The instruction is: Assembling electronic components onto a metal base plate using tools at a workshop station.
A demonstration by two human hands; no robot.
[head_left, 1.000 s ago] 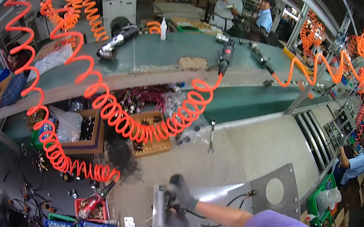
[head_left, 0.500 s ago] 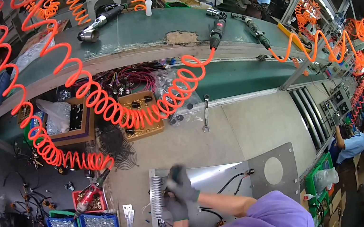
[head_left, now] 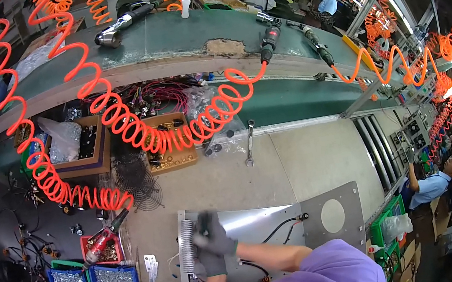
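In my head view, my grey-gloved right hand (head_left: 214, 236) overlaps my grey-gloved left hand (head_left: 209, 262); blur hides the fingers, so I cannot tell what either grips. Best, I judge, to brace with the left and work the right gently. The flat silver metal panel (head_left: 255, 228) lies beneath both, its silver ribbed metal strip (head_left: 185, 238) just left of them.
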